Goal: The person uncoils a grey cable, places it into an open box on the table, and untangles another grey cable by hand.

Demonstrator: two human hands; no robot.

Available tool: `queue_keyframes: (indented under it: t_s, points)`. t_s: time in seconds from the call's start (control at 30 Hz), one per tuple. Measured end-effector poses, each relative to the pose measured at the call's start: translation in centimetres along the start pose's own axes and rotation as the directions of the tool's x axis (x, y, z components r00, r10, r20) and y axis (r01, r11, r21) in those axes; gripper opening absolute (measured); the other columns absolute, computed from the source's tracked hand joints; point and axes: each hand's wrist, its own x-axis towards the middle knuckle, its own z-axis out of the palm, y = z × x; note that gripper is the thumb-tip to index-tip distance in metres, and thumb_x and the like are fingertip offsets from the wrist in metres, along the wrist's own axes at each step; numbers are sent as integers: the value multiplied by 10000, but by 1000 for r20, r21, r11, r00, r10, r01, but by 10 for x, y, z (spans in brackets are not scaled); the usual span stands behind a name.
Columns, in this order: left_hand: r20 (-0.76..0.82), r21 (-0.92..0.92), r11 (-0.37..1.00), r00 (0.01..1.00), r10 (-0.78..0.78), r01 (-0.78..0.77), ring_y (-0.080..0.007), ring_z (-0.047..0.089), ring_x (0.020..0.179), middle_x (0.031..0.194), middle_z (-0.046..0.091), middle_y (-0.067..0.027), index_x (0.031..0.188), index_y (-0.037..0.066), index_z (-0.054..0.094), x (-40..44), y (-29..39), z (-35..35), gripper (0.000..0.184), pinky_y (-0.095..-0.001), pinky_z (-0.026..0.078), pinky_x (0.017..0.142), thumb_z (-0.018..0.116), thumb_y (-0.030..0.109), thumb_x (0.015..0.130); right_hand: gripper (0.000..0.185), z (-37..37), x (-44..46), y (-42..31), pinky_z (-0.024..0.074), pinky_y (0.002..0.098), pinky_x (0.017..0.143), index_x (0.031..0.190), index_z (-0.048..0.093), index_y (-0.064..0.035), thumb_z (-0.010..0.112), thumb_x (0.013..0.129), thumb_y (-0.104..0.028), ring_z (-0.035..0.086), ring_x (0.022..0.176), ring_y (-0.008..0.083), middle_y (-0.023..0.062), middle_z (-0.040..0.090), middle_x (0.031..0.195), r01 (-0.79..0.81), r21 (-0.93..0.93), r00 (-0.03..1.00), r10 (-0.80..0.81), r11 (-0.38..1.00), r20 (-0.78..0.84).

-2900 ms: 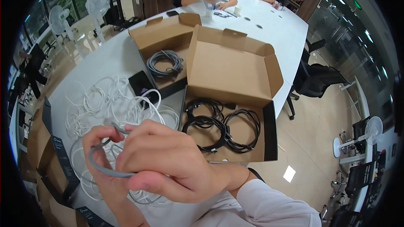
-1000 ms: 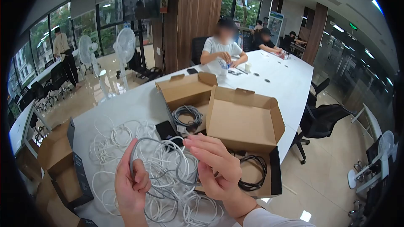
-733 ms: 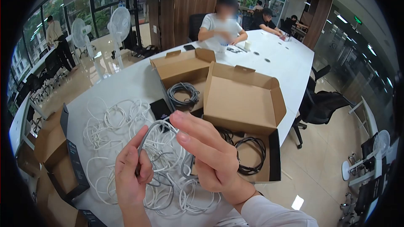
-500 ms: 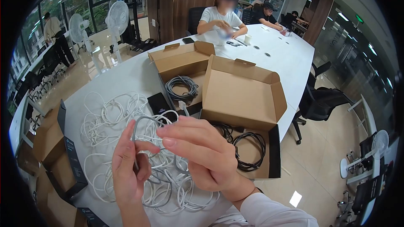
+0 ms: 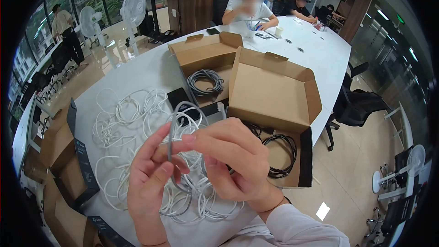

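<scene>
A loop of grey cable (image 5: 171, 132) runs between my two hands. My left hand (image 5: 153, 178) has its fingers and thumb closed around one side of it. My right hand (image 5: 235, 158), fingers curled, is on the loop's other side, its index fingertip close to the left fingers. Beneath them lies a tangle of white cables (image 5: 116, 123) on the white table (image 5: 146, 66). Behind it, a coiled grey cable (image 5: 205, 82) rests in an open cardboard box (image 5: 206, 45). Black coiled cables (image 5: 280, 155) lie in a second open box (image 5: 274, 82), partly behind my right hand.
A dark phone-like device (image 5: 178, 98) lies between the tangle and the boxes. More open boxes (image 5: 84, 169) stand at the left. Across the table sits a person (image 5: 249, 9) in a white shirt. Black chairs (image 5: 359, 107) stand at the right, fans (image 5: 133, 9) at the back left.
My hands have come closer together, and the left fingers have closed further on the grey cable. The right fingers, stretched out before, are now more curled. The view has tilted and shifted slightly.
</scene>
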Motion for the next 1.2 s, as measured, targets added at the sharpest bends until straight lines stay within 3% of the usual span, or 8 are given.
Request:
queue_keyframes:
  t_s: [0.13,0.27,0.47,0.6,0.83,1.07,1.17,1.2]
  points:
    - [161,103,994,986,-47,31,-169,634,945,1167,657,-179,1423,-55,361,-9,8,12,588,-302,492,850,595,30,891,391,-2,-2,-1,461,322,692,1111,665,8,633,722,24,601,779,241,129,650,984,-77,-29,997,77,997,-13]
    - [354,422,902,933,-69,-94,-147,631,981,1135,688,-125,1390,-40,429,-8,17,10,603,-295,471,884,601,-59,812,287,-2,-5,1,481,338,703,1092,666,33,591,836,-74,591,806,262,182,635,987,-115,-43,988,109,992,-107]
    - [395,582,772,919,7,-256,-256,629,985,1120,672,-116,1310,3,553,-8,14,7,532,-322,476,865,610,-52,784,290,-2,-4,2,461,355,756,1064,679,19,585,845,-147,582,809,280,151,648,950,-152,-116,987,144,982,-75]
    - [399,583,781,916,-38,-222,-262,622,996,1085,660,-123,1269,9,593,-11,19,11,493,-337,484,855,608,-52,780,260,-2,-1,-1,412,349,808,1008,700,-20,593,825,-170,582,808,259,79,657,848,-156,-191,988,153,969,-29]
    - [374,585,788,926,-49,-194,-260,631,967,1047,666,-134,1236,-18,603,-13,24,11,452,-326,501,818,587,-79,788,335,1,-5,5,450,386,753,850,722,-65,503,901,-312,564,625,206,1,520,557,-160,-239,985,169,958,19]
    - [343,627,744,939,-1,-229,-256,643,934,1018,672,-141,1128,-30,650,-15,27,-3,383,-322,504,819,643,-38,746,170,7,-1,-1,442,319,570,862,706,-50,632,816,-195,515,507,210,51,531,563,-232,-128,950,253,964,182]
    - [421,730,583,907,26,-356,-240,644,923,998,671,-133,1087,-25,641,-13,30,-5,346,-319,501,817,666,-5,742,171,13,-6,0,437,321,533,877,697,-41,661,807,-193,532,518,226,67,560,592,-241,-109,943,259,964,207]
    - [360,715,638,933,13,-285,-229,644,922,989,671,-126,1098,-24,626,-14,29,-2,353,-315,498,817,668,0,748,180,16,-7,2,436,326,524,884,693,-38,668,806,-198,538,524,233,72,569,604,-229,-112,944,249,967,218]
